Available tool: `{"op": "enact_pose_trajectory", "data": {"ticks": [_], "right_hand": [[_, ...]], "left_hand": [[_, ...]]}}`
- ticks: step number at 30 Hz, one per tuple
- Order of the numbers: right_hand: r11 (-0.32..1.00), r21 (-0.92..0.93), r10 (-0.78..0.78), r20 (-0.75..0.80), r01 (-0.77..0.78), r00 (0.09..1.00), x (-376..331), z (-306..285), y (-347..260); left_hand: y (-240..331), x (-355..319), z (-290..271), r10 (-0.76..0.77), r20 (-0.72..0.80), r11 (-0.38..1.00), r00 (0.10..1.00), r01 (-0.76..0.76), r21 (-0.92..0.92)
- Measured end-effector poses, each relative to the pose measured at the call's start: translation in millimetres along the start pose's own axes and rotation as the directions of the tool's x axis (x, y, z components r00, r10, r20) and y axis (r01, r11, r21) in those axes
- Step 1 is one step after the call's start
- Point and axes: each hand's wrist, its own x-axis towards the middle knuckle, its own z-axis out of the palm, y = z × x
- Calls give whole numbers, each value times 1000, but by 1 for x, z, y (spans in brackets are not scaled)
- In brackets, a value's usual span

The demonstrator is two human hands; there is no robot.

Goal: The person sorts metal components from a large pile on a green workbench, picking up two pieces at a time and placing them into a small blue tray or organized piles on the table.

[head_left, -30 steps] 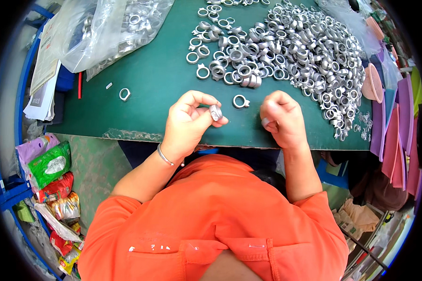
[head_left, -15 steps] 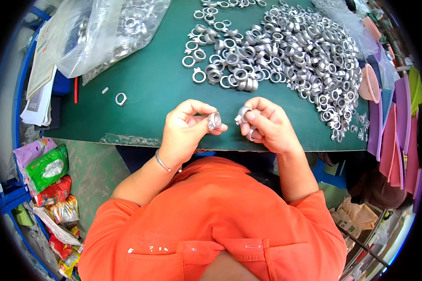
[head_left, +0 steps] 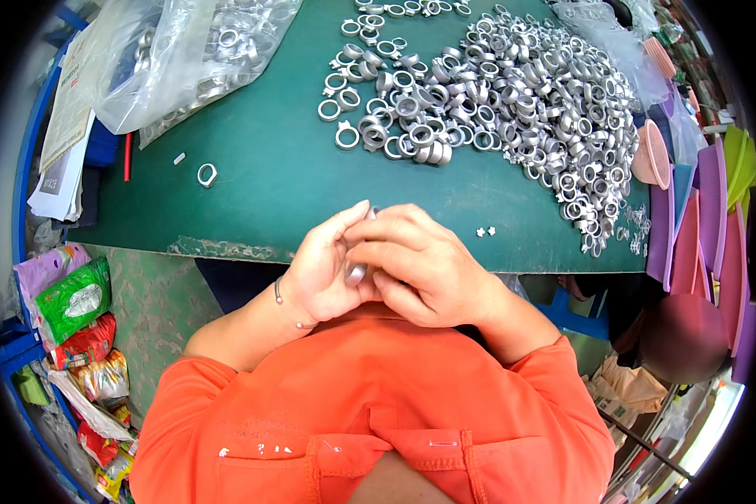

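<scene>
Looking down from the head camera, both hands are bunched together right at the near edge of the green table mat [head_left: 252, 193], just above the orange shirt [head_left: 370, 403]. The left hand [head_left: 323, 269] and right hand [head_left: 424, 265] are touching, fingers overlapping, and pinched between them is a small silver metal ring part [head_left: 357, 270]. Only a bit of it peeks out between the palms, so both hands are clenched on that same piece, though I can't tell exactly which fingers do the holding. A thin bracelet [head_left: 279, 292] sits on the left wrist.

Using the mat as the reference: toward its far right is a big heap of silver ring fittings [head_left: 512, 92], spreading down along the right edge. On the far left corner lies a clear plastic bag [head_left: 176, 59] with more of the same fittings inside. One single loose ring [head_left: 207, 175] sits alone on the left part of the mat, well apart from the heap. Two tiny white bits [head_left: 485, 231] lie near the front edge, just right of the hands.

Off the mat's left side are some papers [head_left: 63, 143] and colourful snack packets [head_left: 76, 302] lower down. Off the right side there are stacked pink and purple plastic trays [head_left: 689, 218].
</scene>
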Motion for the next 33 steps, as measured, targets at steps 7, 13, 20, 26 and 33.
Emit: {"op": "enact_pose_trajectory", "data": {"ticks": [7,13,20,26,33], "right_hand": [[878,-462,42,-187,-126,981,29,-33,53],[752,-638,165,-61,-166,984,33,-16,87],[751,-648,152,-13,-124,988,13,4,51],[747,-634,274,19,-200,962,-12,-10,35],[701,-591,380,-165,-399,910,-15,-5,60]], "left_hand": [[6,-37,-27,-1,208,998,978,-14,69],[10,-52,-103,53,-150,952,987,-4,307],[32,27,-145,567,-138,812,812,-524,255],[17,44,-121,551,-15,-20,834,32,999],[31,-59,-33,-46,151,-307,988,-157,939]]}}
